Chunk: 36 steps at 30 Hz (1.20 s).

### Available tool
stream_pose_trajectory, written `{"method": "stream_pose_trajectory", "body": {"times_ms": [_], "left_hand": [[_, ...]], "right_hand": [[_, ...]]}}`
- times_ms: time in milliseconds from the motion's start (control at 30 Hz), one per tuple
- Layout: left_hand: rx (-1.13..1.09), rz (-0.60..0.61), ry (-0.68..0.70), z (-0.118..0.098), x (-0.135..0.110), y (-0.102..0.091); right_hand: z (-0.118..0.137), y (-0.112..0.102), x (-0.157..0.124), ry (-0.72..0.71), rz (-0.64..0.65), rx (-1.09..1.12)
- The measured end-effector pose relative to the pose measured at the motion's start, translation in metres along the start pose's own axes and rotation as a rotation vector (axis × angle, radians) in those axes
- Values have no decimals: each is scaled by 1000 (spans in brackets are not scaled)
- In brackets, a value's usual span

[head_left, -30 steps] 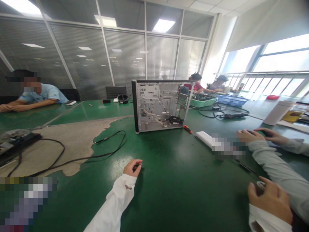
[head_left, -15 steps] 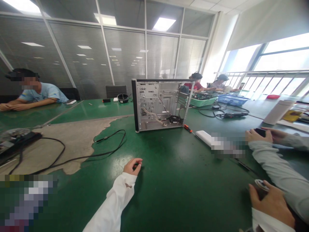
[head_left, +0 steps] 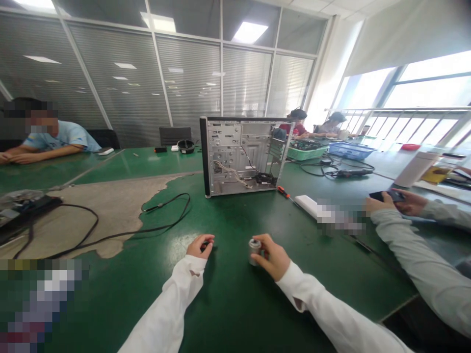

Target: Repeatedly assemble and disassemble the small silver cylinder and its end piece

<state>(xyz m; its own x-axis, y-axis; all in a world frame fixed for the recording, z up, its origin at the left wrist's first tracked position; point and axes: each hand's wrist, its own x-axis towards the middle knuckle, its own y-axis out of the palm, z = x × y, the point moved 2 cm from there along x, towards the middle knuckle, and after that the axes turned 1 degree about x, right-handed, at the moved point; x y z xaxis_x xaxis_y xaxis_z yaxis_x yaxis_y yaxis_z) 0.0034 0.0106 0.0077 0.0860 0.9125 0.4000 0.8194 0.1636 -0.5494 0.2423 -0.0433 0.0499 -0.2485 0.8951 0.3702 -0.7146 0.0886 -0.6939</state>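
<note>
My left hand [head_left: 200, 246] rests on the green table [head_left: 228, 294] with its fingers curled in. Something small and dark shows inside the curl, too hidden to name. With thumb and fingers, my right hand [head_left: 272, 255] grips a small silver cylinder [head_left: 253, 252], upright at the table surface. Its top is round with a rim; whether its base touches the table I cannot tell. Beyond both hands stands an open computer case [head_left: 243, 157], with a black fan [head_left: 267, 178] and loose cables inside.
An orange-handled screwdriver [head_left: 282, 192] and a white oblong box [head_left: 307, 207] lie right of the case. A black cable [head_left: 128, 232] crosses the left side. At the right, a co-worker's hands hold a dark object [head_left: 386, 195]. Green [head_left: 307, 153] and blue baskets [head_left: 351, 151] stand farther back.
My right hand has come in from the far right with the silver cylinder to the table's middle. My left hand has hardly moved. The co-worker's dark object shows more fully now.
</note>
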Motion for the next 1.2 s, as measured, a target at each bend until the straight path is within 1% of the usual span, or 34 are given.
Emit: {"method": "stream_pose_trajectory", "body": {"times_ms": [67, 133, 233, 300, 367, 433, 533, 633, 833, 1000, 1100, 1200], "left_hand": [[13, -2, -7, 2, -1, -2], [29, -10, -17, 4, -3, -4], [42, -20, -46, 6, -4, -7], [55, -8, -68, 7, -4, -7], [72, 19, -74, 8, -3, -5], [98, 47, -63, 9, -2, -3], [157, 75, -24, 12, -1, 1], [199, 89, 14, 14, -1, 2], [226, 90, 24, 12, -2, 2], [216, 91, 15, 9, -3, 1], [225, 96, 19, 8, -3, 0], [239, 98, 51, 9, -2, 1]], "right_hand": [[18, 26, 24, -73, 67, 45], [26, 48, 43, -119, 63, 67], [26, 73, 59, -165, 36, 98], [22, 82, 61, -205, 30, 111], [19, 84, 58, -244, 39, 117], [18, 81, 54, -267, 55, 135], [17, 76, 52, -259, 33, 214], [14, 74, 54, -214, -4, 320], [7, 76, 61, -128, 12, 473], [-7, 82, 69, 18, 18, 593], [-13, 83, 72, 97, 5, 561], [-13, 83, 71, 92, -12, 425]]}}
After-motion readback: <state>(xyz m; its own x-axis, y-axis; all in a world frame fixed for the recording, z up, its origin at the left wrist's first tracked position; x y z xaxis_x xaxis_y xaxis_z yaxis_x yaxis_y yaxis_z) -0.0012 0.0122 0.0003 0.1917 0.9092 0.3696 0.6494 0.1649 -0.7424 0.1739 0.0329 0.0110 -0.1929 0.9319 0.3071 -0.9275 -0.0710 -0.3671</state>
